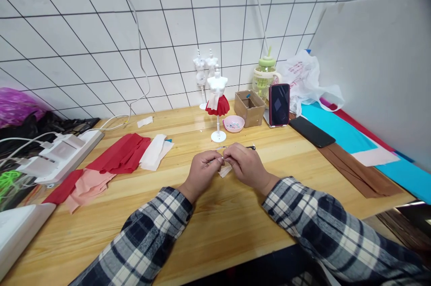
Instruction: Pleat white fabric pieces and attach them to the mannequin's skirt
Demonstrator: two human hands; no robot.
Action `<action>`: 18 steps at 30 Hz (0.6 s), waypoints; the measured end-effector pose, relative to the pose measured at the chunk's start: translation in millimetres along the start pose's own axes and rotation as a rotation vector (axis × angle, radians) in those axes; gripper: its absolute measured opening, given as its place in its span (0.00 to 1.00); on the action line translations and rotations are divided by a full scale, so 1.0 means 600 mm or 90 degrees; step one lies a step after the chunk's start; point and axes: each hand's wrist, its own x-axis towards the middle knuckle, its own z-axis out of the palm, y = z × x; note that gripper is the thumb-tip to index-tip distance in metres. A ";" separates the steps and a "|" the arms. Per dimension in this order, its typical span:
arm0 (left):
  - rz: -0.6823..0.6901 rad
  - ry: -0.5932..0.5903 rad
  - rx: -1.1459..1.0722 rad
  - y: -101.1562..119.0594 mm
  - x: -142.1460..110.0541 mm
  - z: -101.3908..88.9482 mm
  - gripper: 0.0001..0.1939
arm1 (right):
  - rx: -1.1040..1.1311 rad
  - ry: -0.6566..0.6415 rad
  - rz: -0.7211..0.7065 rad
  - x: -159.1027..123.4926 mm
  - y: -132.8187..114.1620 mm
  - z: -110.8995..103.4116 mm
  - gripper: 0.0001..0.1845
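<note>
My left hand (205, 170) and my right hand (247, 165) meet over the middle of the wooden table, both closed in a pinch. Between their fingertips is a small piece of white fabric (225, 171), mostly covered by the fingers. Just beyond the hands lies a tool with a black handle (251, 147), partly hidden by my right hand. Behind it a small white dress form (217, 84) stands upright, wearing a red pleated skirt (218, 105) with a white strip at its front. A pink bowl (234, 124) of small shiny pieces sits beside its base.
Left are red fabric (121, 153), white fabric (156, 152) and a power strip (69, 156). At the back stand a cardboard box (249, 108), a propped phone (279, 104) and a green-lidded bottle (264, 75). Right lie a black phone (312, 132) and brown fabric (360, 171).
</note>
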 end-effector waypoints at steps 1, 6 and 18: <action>-0.007 -0.002 -0.015 0.000 0.000 0.000 0.12 | -0.015 0.007 -0.005 0.000 0.000 0.000 0.10; -0.010 0.000 -0.057 0.003 0.000 0.005 0.12 | -0.046 0.029 -0.031 -0.001 -0.001 0.004 0.09; 0.023 0.084 0.339 -0.075 0.038 -0.079 0.13 | 0.154 0.138 0.236 0.006 0.042 -0.008 0.03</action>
